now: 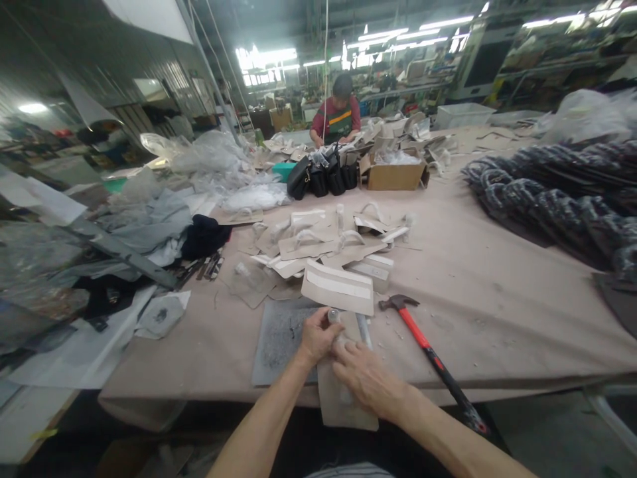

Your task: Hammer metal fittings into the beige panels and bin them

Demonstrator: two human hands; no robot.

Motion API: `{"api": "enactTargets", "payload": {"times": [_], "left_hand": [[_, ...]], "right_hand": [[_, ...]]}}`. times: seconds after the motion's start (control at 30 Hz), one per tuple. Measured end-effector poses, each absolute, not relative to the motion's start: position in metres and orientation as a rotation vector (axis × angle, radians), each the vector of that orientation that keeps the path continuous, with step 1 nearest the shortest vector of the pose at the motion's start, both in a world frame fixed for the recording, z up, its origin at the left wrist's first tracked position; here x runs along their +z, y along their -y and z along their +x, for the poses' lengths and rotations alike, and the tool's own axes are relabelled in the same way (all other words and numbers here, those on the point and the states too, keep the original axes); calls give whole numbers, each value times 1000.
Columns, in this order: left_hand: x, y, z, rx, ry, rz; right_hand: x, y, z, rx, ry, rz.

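Observation:
A beige flat panel (347, 406) with a plastic-wrapped handle (333, 317) lies over a grey board (279, 342), its near end hanging past the table's front edge. The fingers of my left hand (317, 336) are closed around the handle near its top. Just to the right, my right hand (365, 373) grips the same panel lower down, fingers bent over it. What lies under my fingertips is hidden. Beyond both hands, similar beige panels (338, 285) with wrapped handles are heaped on the table. A claw hammer (422, 335) with a red and black grip rests to the right.
Dark plastic-wrapped handles and panels (552, 192) are stacked at right. A cardboard box (393, 174) and black bags (323, 174) stand further back, where a person (338, 116) works. Clear plastic (213, 166) piles up at left beside a metal post (119, 251).

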State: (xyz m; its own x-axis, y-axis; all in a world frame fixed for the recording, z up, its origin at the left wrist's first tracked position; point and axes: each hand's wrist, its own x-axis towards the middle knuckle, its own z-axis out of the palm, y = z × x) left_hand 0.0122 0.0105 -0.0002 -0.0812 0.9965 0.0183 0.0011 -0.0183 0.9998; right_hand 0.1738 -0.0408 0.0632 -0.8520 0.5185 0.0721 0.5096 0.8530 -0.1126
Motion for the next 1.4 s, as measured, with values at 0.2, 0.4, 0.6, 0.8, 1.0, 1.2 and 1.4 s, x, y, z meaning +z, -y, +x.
{"api": "enactTargets", "payload": {"times": [0.2,0.4,0.6,0.8,1.0,1.2,1.4], "left_hand": [[36,-12,1,1534,-1238,884],[89,6,-13,1614,-1195,1102],[48,8,0,1410,-1207,1145],[18,0,9,1288,-1152,1206],[2,-3,12,1283,-1165,1131],[2,-3,13,1282,-1148,1116],[-2,-4,15,1257,-1202,1177]], "right_hand": [[73,48,148,-77,2861,-1230],[90,55,153,72,2625,-1706],[61,63,153,248,2478,-1813],[57,57,143,454,2312,-1947],[40,62,139,627,2126,-1861],[27,46,190,488,1914,-1787],[26,14,270,37,1994,-2236]]}}
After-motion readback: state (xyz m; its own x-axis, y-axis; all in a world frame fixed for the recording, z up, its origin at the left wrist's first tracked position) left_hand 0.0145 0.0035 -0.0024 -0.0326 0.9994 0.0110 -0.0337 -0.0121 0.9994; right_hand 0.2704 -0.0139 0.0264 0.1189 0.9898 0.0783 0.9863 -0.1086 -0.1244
